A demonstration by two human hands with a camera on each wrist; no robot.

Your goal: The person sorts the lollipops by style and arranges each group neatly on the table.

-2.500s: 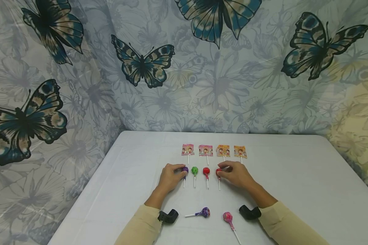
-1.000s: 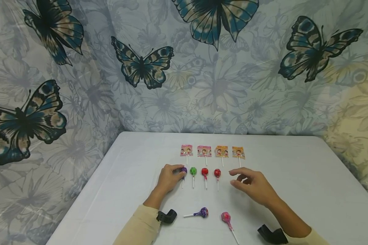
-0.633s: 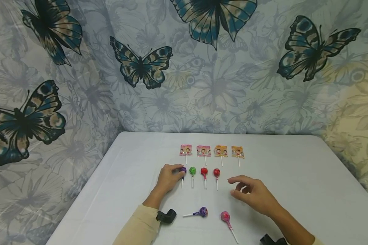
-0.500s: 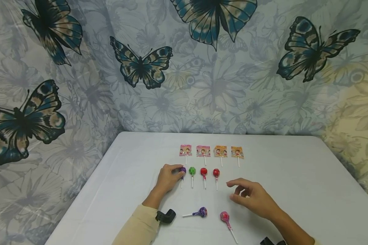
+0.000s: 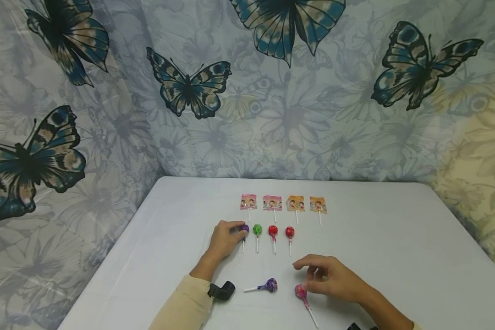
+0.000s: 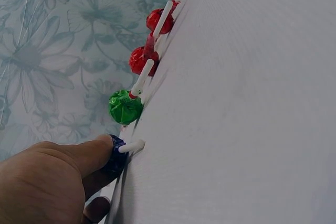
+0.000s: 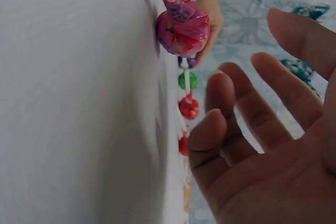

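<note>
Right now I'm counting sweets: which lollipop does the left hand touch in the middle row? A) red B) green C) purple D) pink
C: the left hand has its fingers on the purple lollipop at the row's left end.

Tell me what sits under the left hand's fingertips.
The left hand pinches a purple lollipop; its white stick pokes out. Most of the candy head is covered by the thumb.

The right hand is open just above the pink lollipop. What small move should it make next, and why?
Probably lower the right hand a little and pinch the pink lollipop at its head. The fingers are spread and hold nothing, and in the right wrist view the lollipop lies just beyond them on the table.
</note>
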